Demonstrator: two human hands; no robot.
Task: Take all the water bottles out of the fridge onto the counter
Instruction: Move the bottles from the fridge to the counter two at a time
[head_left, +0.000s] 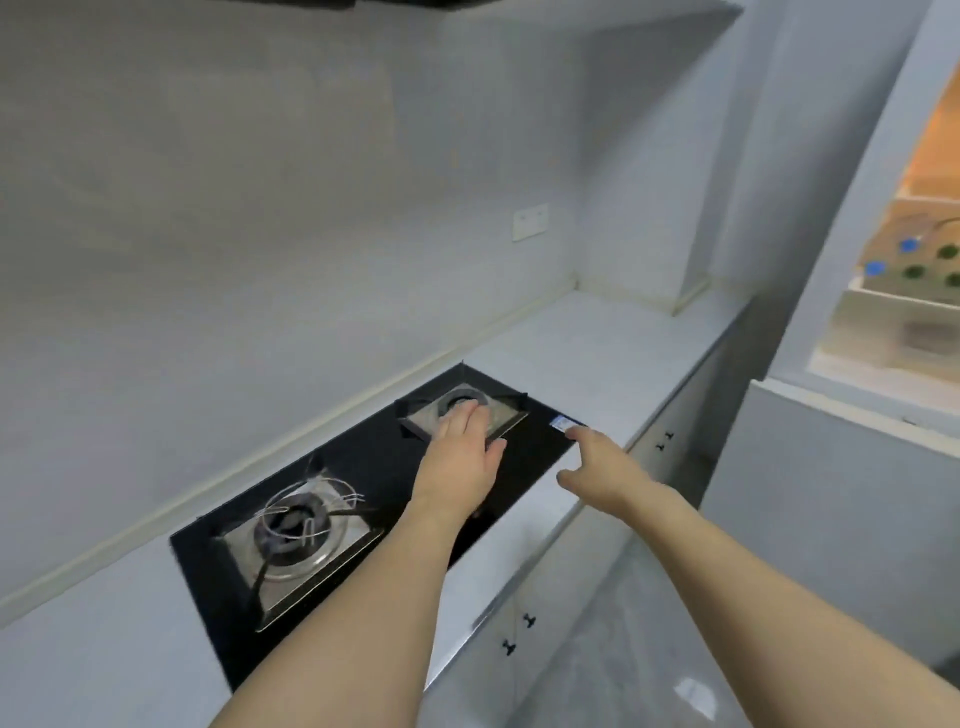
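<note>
Over the black stove (363, 499) both hands reach out, and both hold nothing. Left hand (460, 462) has its fingers (467, 415) spread flat above the far burner (462, 408). Right hand (605, 470) has loose, open fingers at the stove's edge. Bottles (914, 260) sit in the open fridge (841, 208), off at 2 o'clock from the right hand and well apart from it. They look to stand upright, caps up: blue caps and green caps, a bit blurry. I think the right hand is nearer, so it should go first. Bare table (597, 343) waits at 12 o'clock.
</note>
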